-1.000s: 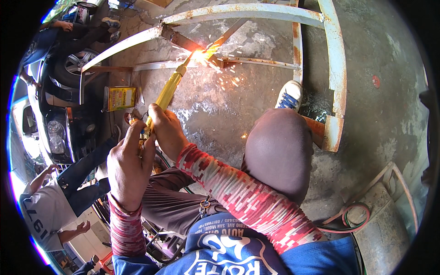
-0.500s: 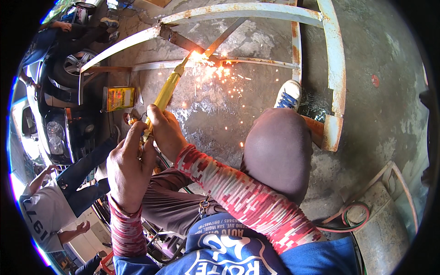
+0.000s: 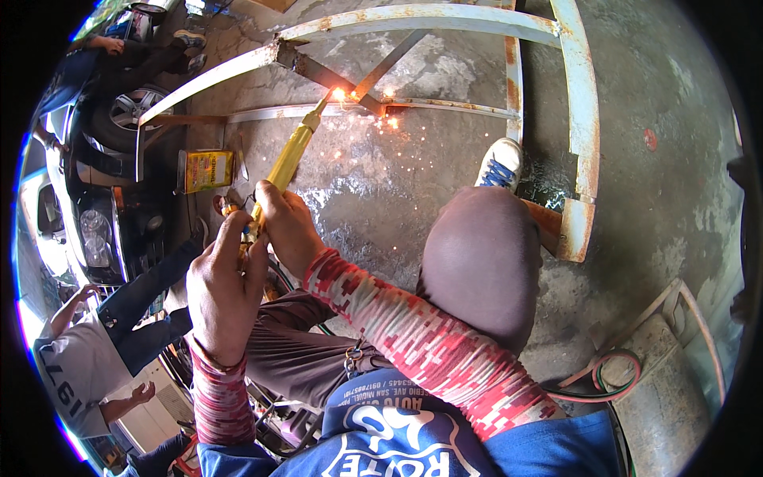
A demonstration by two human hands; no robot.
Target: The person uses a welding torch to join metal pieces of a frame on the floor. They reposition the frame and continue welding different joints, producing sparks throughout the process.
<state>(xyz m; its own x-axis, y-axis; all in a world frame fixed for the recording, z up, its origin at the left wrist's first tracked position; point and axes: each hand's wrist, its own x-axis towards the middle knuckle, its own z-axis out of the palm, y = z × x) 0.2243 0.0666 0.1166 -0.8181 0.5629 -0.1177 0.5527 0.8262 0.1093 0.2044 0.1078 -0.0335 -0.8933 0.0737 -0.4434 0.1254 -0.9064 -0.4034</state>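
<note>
Both hands are wrapped round a yellow cutting torch (image 3: 292,157), one behind the other. My left hand (image 3: 225,290) closes on its rear end by the valves, and my right hand (image 3: 288,228) grips the body just ahead. The torch slants away from me, its tip at a rusty crossbar of a worn metal frame (image 3: 576,103). A bright orange glow (image 3: 340,94) sits at the tip, where two rusty bars (image 3: 387,65) meet. A few sparks lie or fly below it. Red-and-white patterned sleeves cover my forearms.
My knee (image 3: 481,258) and shoe (image 3: 501,164) are beside the frame. A yellow rectangular can (image 3: 208,170) stands left, near a dark car (image 3: 99,230). Other people (image 3: 87,374) are at the left. Coiled hoses (image 3: 618,374) lie by a grey cylinder (image 3: 664,397) at lower right.
The large shower of sparks at the torch tip has shrunk to small glowing spots and a few scattered sparks. My hands and the torch have hardly moved.
</note>
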